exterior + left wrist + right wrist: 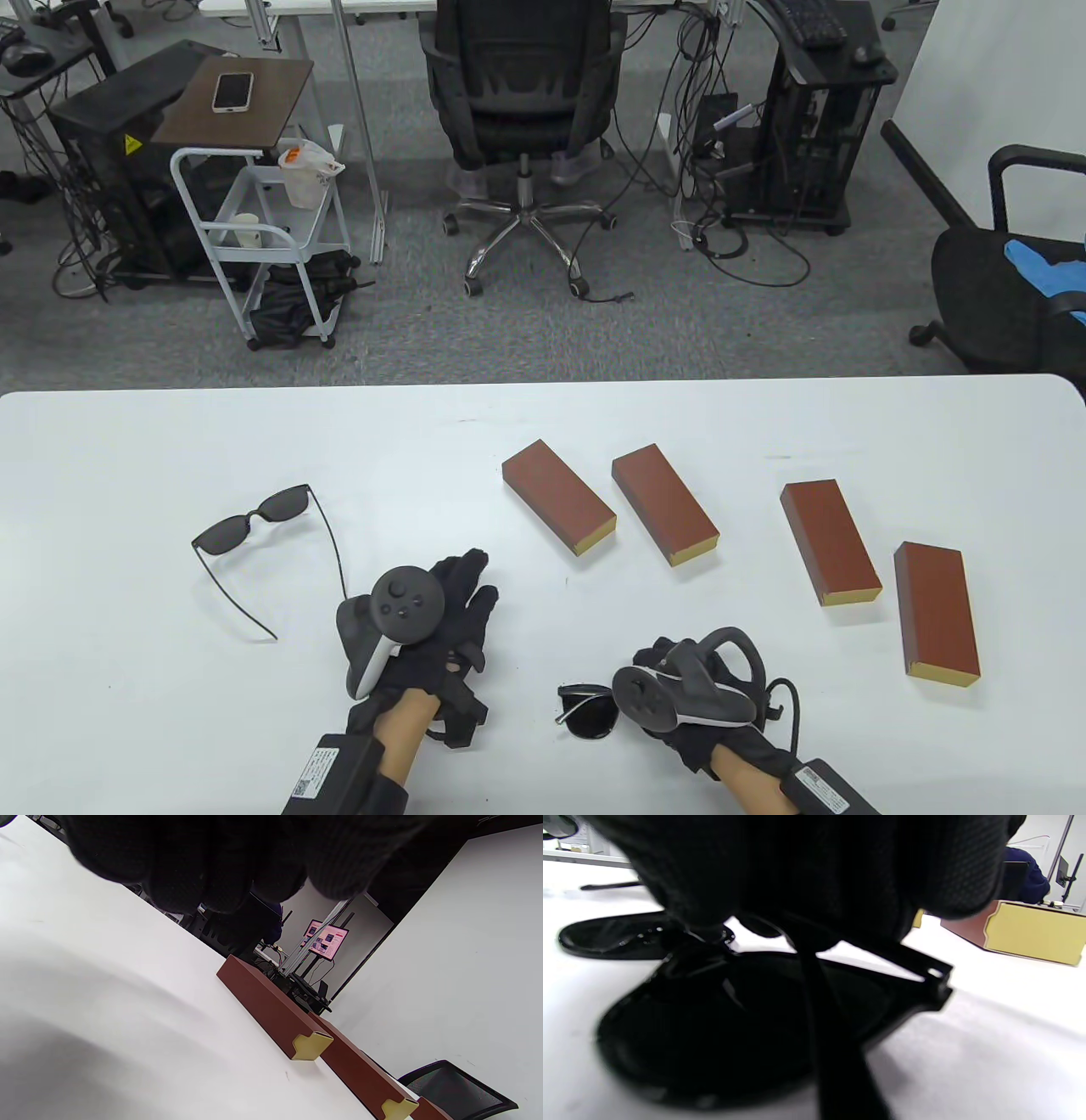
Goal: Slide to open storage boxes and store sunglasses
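Four brown slide boxes with yellow ends lie shut on the white table (127,441): two in the middle (557,508) (664,503) and two at the right (829,541) (939,611). Thin-framed sunglasses (250,525) lie unfolded at the left. Folded black sunglasses (585,711) lie near the front edge; my right hand (653,660) grips them from above, its fingers curled over the frame (734,1018). My left hand (467,586) hovers or rests between the two pairs, fingers stretched forward, holding nothing. The left wrist view looks past my fingers (220,861) at the nearest box (271,1010).
Beyond the table's far edge stand an office chair (522,93), a white cart (254,229) and a second chair (1010,280) at the right. A box's yellow end (1031,929) shows behind the black sunglasses in the right wrist view.
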Demonstrator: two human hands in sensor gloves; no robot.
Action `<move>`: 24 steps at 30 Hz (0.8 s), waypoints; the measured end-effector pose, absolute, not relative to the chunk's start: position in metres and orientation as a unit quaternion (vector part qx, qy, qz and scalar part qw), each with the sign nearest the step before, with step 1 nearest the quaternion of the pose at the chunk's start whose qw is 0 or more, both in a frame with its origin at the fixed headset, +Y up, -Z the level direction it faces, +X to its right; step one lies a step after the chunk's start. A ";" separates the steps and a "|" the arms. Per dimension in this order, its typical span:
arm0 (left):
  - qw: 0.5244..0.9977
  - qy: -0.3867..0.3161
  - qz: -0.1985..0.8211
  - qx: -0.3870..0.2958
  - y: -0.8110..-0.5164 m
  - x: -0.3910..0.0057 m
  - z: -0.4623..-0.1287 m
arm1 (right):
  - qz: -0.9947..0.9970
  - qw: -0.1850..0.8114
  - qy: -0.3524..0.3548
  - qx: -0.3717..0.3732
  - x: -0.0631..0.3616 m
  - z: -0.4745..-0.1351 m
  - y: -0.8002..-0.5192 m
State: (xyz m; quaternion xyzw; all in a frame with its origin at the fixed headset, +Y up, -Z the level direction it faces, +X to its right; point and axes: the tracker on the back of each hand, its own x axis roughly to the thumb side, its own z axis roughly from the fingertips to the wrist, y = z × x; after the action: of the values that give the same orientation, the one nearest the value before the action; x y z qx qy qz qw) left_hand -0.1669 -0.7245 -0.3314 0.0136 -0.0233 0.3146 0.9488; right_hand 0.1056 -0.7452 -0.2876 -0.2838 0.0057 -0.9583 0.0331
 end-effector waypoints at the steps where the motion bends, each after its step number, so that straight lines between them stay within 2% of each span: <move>1: 0.949 -0.024 0.315 0.013 -0.724 -0.167 -0.331 | -0.960 0.025 -0.002 -0.280 0.107 -0.288 -0.745; 7: 0.950 -0.029 0.311 0.017 -0.724 -0.166 -0.332 | -0.971 -0.025 -0.004 -0.239 0.122 -0.292 -0.733; 11: 0.954 -0.029 0.298 0.001 -0.720 -0.163 -0.333 | -0.982 -0.056 0.052 -0.174 0.150 -0.299 -0.723; 15: 0.960 -0.030 0.277 0.004 -0.712 -0.160 -0.332 | -0.986 -0.023 0.097 -0.135 0.181 -0.314 -0.718; 19: 0.967 -0.040 0.252 0.012 -0.708 -0.159 -0.332 | -0.987 0.068 0.122 -0.078 0.212 -0.334 -0.713; 24: 0.970 -0.049 0.237 0.013 -0.710 -0.157 -0.331 | -0.984 0.148 0.099 0.020 0.246 -0.364 -0.707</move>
State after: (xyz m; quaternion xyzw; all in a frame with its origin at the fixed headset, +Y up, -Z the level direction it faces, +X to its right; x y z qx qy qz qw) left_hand -0.1572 -0.7097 -0.3311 0.0134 -0.0494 0.2371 0.9701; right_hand 0.2461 -0.7071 -0.3636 0.0204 0.0992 -0.9838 0.1480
